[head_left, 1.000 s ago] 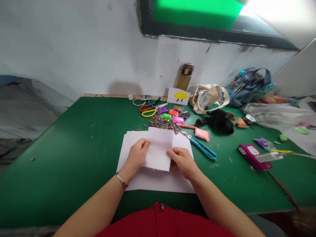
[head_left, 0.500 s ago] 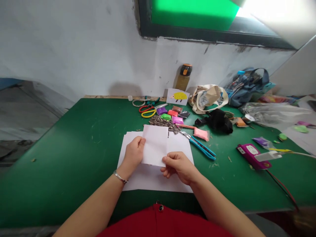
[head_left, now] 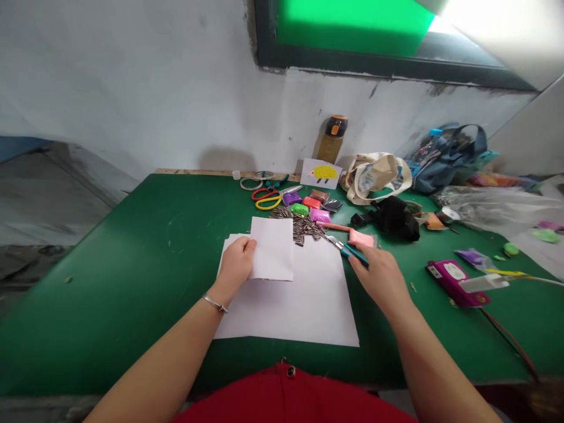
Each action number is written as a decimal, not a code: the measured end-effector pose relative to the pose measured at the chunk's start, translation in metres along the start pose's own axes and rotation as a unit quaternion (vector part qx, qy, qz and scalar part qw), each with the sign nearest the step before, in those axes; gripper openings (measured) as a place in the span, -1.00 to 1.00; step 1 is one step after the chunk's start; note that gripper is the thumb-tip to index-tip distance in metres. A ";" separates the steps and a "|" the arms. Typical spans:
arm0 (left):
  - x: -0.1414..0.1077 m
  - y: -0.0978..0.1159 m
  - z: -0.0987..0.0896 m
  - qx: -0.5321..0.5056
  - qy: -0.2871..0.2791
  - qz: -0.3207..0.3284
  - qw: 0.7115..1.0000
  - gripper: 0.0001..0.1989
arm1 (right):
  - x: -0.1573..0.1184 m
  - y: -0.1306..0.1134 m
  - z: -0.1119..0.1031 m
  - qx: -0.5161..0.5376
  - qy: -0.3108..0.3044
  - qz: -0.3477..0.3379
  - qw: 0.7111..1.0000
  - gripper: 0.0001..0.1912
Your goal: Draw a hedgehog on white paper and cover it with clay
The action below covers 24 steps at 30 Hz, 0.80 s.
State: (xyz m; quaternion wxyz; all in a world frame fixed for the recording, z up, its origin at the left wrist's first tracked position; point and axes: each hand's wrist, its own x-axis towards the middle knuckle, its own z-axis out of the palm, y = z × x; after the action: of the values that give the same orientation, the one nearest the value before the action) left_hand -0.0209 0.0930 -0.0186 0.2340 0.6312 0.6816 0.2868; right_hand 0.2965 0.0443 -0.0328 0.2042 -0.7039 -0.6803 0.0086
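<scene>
My left hand (head_left: 237, 261) is closed on the left edge of a small white folded-looking paper (head_left: 273, 249), holding it up over larger white sheets (head_left: 304, 314) on the table. On the right, my right hand (head_left: 383, 276) has its thumb and fingers around the handle of a blue utility knife (head_left: 348, 249). The knife still lies on the table, its blade end pointing toward a pile of striped sunflower seeds (head_left: 304, 226). The hand hides the rear of the handle. Just beyond the fingers lies a pink clay packet (head_left: 362, 238).
Scissors (head_left: 269, 201) and several coloured clay packets (head_left: 299, 209) lie behind the seeds. A hedgehog picture card (head_left: 321, 174), a bottle (head_left: 332, 140) and a cloth bag (head_left: 374, 179) stand by the wall. A purple device (head_left: 456, 285) with wires sits on the right.
My right hand has let go of the small paper and moved right to the utility knife. My left hand keeps the paper, now slightly further left. The view has shifted a little.
</scene>
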 end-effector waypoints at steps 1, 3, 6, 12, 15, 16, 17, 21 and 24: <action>0.000 0.000 0.002 0.001 -0.006 0.001 1.000 -0.70 | -0.001 0.008 0.004 -0.040 -0.008 0.001 0.999 -0.64; 0.001 -0.001 0.005 0.005 -0.020 0.003 1.000 -0.70 | -0.005 0.018 0.014 -0.091 -0.027 0.005 0.995 -0.67; 0.002 -0.002 0.007 0.013 -0.051 0.012 0.999 -0.70 | -0.011 0.022 0.023 -0.095 -0.001 -0.022 0.995 -0.68; 0.007 -0.001 0.005 0.031 -0.184 0.087 0.979 -0.71 | -0.010 0.013 0.010 0.046 0.062 -0.113 0.991 -0.61; 0.013 0.003 0.003 0.041 -0.249 0.142 0.957 -0.74 | -0.007 0.010 0.008 0.058 0.039 -0.158 0.985 -0.62; 0.016 0.004 0.002 0.045 -0.264 0.157 0.950 -0.74 | -0.007 0.010 0.009 0.048 0.027 -0.168 0.984 -0.62; 0.019 0.004 0.002 0.050 -0.276 0.171 0.945 -0.74 | -0.007 0.010 0.010 0.037 0.016 -0.177 0.983 -0.62; 0.027 0.005 0.001 0.066 -0.298 0.200 0.931 -0.74 | -0.011 0.012 0.014 0.011 -0.020 -0.213 0.977 -0.61; 0.028 0.004 0.000 0.075 -0.303 0.211 0.926 -0.74 | -0.014 0.013 0.014 0.004 -0.031 -0.222 0.975 -0.62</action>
State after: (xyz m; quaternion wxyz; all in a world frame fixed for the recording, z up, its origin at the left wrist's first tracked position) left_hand -0.0205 0.1214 -0.0147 0.3155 0.8329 0.4488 0.0732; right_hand 0.3043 0.0346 -0.0533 0.1829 -0.5338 -0.8255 -0.0122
